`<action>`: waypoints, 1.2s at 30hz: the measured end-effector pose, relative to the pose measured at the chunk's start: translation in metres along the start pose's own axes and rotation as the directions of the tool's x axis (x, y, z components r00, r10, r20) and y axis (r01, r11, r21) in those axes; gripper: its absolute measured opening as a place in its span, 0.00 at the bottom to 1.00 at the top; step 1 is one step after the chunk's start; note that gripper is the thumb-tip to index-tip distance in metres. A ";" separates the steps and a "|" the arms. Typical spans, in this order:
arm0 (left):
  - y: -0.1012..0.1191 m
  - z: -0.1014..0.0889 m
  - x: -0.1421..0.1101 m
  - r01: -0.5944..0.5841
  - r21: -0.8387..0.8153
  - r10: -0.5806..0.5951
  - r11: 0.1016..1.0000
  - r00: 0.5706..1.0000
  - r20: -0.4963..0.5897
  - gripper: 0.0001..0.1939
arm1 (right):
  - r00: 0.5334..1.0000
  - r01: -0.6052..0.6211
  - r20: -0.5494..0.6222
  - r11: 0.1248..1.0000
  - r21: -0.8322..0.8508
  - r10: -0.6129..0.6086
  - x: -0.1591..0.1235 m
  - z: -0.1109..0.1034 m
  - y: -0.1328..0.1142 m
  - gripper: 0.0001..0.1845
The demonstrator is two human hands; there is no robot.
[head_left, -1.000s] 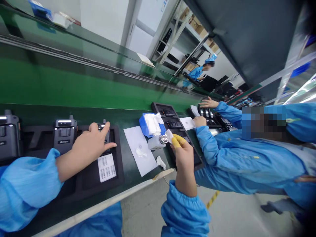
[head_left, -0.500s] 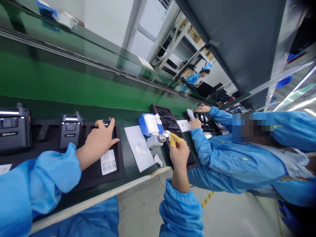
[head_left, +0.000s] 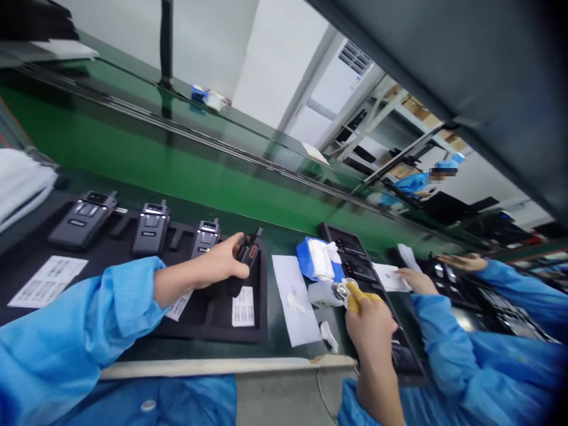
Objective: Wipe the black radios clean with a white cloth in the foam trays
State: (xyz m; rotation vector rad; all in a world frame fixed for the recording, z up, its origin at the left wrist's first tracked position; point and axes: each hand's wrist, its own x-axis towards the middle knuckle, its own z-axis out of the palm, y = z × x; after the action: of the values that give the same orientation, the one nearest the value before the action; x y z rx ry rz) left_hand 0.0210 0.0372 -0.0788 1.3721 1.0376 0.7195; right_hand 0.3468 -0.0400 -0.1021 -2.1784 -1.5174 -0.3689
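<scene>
My left hand (head_left: 222,261) grips a black two-way radio (head_left: 249,253) with an orange side button, tilted above the right end of a dark foam tray (head_left: 199,328). Several more radios lie in this tray, among them a grey one (head_left: 151,229) left of my hand. Yellow covers sit on the fingertips of my right hand (head_left: 370,319). Those fingers pinch a white wipe, mostly hidden now, against the metal top of a white dispenser bottle (head_left: 322,294). Behind the bottle stands a blue box of tissues (head_left: 306,260).
White paper (head_left: 293,307) with a crumpled scrap lies between my hands. Another used wipe (head_left: 328,337) rests near the bench edge (head_left: 222,368). Barcode label sheets (head_left: 243,307) lie on the tray. At right, a co-worker's hands (head_left: 419,281) work beside a second dark tray (head_left: 326,231).
My left hand has turned and now tilts the radio up from the tray. My right hand has brought the wipe onto the bottle's top. The view has swung left.
</scene>
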 end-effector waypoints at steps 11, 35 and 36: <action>-0.036 0.013 -0.062 -0.457 0.294 0.446 0.840 0.889 0.106 0.32 | 0.870 0.493 -0.249 0.767 0.409 -0.426 -0.059 -0.026 -0.132 0.13; -0.039 0.022 -0.058 -0.465 0.307 0.446 0.831 0.885 0.134 0.29 | 0.682 0.714 -0.302 0.696 0.076 -0.666 -0.093 -0.029 -0.157 0.13; -0.039 0.022 -0.058 -0.462 0.309 0.443 0.832 0.887 0.134 0.28 | 0.673 0.725 -0.297 0.685 0.079 -0.678 -0.093 -0.029 -0.157 0.13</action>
State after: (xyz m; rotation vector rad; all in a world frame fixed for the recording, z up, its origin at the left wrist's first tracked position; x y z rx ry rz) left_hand 0.0104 -0.0288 -0.1095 1.9640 0.8135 0.8692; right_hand 0.1681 -0.0851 -0.0864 -1.2452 -2.1006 -0.6755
